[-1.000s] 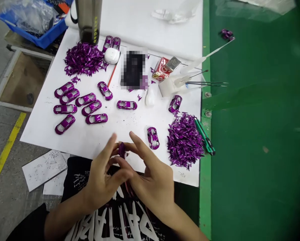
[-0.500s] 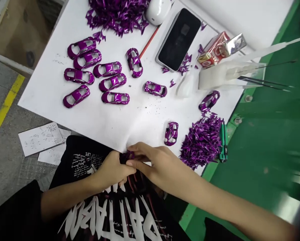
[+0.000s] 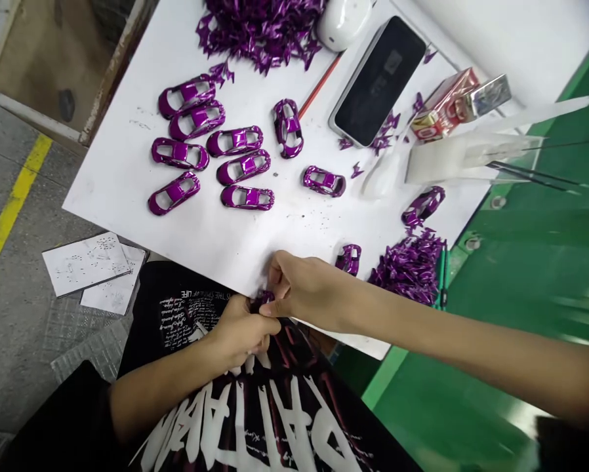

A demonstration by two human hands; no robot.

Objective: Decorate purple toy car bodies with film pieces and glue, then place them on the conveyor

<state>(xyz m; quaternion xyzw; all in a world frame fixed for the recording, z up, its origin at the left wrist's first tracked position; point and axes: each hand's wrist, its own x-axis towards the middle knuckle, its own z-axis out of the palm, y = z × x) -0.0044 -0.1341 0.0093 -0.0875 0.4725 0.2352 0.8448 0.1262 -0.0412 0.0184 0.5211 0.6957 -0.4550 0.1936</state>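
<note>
My left hand (image 3: 238,331) and my right hand (image 3: 302,288) meet at the near edge of the white work sheet (image 3: 127,190). Both pinch a small purple metallic piece (image 3: 264,299), mostly hidden by my fingers. The closest of several purple model car bodies (image 3: 348,259) lies just beyond my right hand. More car bodies with open window holes, such as one (image 3: 248,197), lie in rows farther left. A heap of purple foil scraps (image 3: 406,269) sits to the right of my right hand.
A second scrap heap (image 3: 260,33), a smartphone (image 3: 377,82), a red box (image 3: 445,105) and tweezers (image 3: 535,176) lie farther out. A green utility knife (image 3: 442,278) lies by the sheet's edge, beside the green table (image 3: 496,314). Papers (image 3: 85,264) lie on the floor.
My view has turned, shifting the sheet up and to the right. My right hand has risen over the purple piece, and my hands have stayed together on it.
</note>
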